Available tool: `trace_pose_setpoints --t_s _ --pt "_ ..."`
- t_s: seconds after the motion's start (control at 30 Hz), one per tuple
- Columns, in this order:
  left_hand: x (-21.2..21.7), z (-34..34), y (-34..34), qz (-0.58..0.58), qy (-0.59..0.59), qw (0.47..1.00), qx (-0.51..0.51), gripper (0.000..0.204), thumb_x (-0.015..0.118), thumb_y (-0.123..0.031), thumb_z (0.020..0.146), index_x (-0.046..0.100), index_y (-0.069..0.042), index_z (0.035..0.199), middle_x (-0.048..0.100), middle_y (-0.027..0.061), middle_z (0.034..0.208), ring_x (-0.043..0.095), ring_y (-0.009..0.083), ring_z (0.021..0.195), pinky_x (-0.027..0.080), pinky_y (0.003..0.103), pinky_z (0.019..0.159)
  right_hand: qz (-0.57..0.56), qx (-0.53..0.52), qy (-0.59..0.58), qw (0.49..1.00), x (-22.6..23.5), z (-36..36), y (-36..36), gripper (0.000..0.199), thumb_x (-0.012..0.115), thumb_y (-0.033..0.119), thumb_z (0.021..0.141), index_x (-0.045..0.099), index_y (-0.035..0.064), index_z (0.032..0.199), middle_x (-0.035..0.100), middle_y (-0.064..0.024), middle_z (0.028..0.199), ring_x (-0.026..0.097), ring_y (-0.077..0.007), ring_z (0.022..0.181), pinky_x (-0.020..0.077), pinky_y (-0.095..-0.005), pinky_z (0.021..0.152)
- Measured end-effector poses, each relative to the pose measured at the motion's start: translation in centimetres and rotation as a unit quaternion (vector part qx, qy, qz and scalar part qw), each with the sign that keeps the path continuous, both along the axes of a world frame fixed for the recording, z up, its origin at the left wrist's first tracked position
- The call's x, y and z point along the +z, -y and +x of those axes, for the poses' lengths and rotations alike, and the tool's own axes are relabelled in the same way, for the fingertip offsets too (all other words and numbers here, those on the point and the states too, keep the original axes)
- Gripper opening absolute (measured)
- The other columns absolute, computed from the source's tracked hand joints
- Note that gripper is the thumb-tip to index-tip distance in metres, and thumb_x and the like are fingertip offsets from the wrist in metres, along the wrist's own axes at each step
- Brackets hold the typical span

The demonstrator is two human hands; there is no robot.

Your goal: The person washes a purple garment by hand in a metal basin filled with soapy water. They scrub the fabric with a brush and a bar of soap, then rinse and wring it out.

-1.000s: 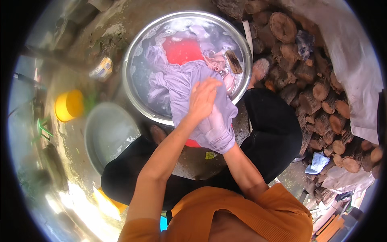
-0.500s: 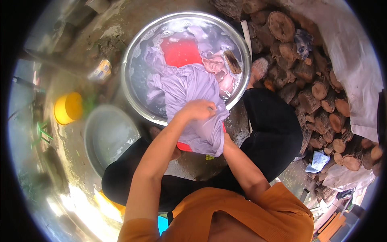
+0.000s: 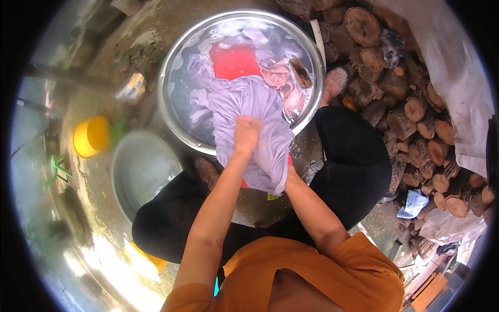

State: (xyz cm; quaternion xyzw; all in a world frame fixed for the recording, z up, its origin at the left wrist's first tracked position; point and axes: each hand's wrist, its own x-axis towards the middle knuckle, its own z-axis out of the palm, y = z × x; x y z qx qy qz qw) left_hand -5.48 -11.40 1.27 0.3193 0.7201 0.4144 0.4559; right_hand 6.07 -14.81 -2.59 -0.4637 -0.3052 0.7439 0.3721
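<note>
A wet lavender cloth (image 3: 228, 106) is spread over a red board (image 3: 235, 61). The board leans from soapy water in a large metal basin (image 3: 164, 106) toward my lap, its lower edges showing red beside the cloth. My left hand (image 3: 246, 134), slightly blurred, is closed in a fist on the middle of the cloth. Under the cloth's near right edge, my right hand (image 3: 290, 170) shows only its wrist side; its fingers are hidden. A pink cloth (image 3: 292, 99) and a brown wooden block (image 3: 300, 73), perhaps a brush, lie at the basin's right side.
Left of my knee stands a grey basin (image 3: 140, 166), with a yellow container (image 3: 91, 137) beyond it. Stacked firewood (image 3: 400, 125) lines the right side, partly covered by a pale sheet (image 3: 457, 78). My bent legs (image 3: 353, 156) flank the board.
My left hand has moved slightly left and farther up the lavender cloth, its forearm swinging more upright. The right hand stays at the cloth's near edge. The view has shifted a little.
</note>
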Motion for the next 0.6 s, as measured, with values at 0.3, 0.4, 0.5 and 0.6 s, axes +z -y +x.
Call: trace_pose_setpoints --t_s 0.3,0.4,0.5,0.6 --pt "12.6 3.9 8.4 0.016 -0.100 0.960 -0.262 0.035 0.075 -0.026 0.078 0.051 -0.003 0.089 0.055 0.0094 0.080 0.055 0.0175 0.076 0.046 0.034 0.068 0.006 -0.009 -0.016 1.000 1.5 1.3 -4.6 0.060 0.046 0.044 0.102 0.038 0.0007 0.143 0.052 -0.0076 0.136 0.047 -0.0187 0.125 0.0361 -0.0383 0.106" --pt "11.8 1.7 7.7 -0.034 0.009 0.952 -0.305 0.036 0.077 -0.025 0.076 0.054 -0.004 0.095 0.058 0.0123 0.080 0.057 0.0168 0.078 0.047 0.034 0.070 -0.006 -0.011 -0.030 0.999 1.6 1.2 -5.1 0.062 0.047 0.045 0.101 0.037 0.0002 0.143 0.051 -0.0077 0.136 0.046 -0.0189 0.125 0.0353 -0.0387 0.106" --pt "17.8 -1.1 6.7 -0.064 0.124 0.964 -0.227 0.032 0.073 -0.024 0.079 0.056 -0.004 0.099 0.059 0.0127 0.078 0.057 0.0170 0.079 0.049 0.036 0.073 -0.086 -0.003 -0.085 0.993 0.6 3.1 -4.6 0.064 0.047 0.046 0.101 0.037 -0.0003 0.144 0.051 -0.0078 0.137 0.046 -0.0191 0.126 0.0345 -0.0392 0.107" --pt "19.0 -1.6 9.0 0.007 -0.044 0.936 -0.348 0.026 0.069 -0.022 0.084 0.058 -0.005 0.099 0.063 0.0101 0.079 0.059 0.0152 0.078 0.049 0.035 0.073 -0.155 -0.044 -0.226 0.961 0.4 3.2 -4.6 0.066 0.048 0.047 0.101 0.036 -0.0009 0.144 0.051 -0.0080 0.137 0.045 -0.0193 0.126 0.0337 -0.0397 0.107"
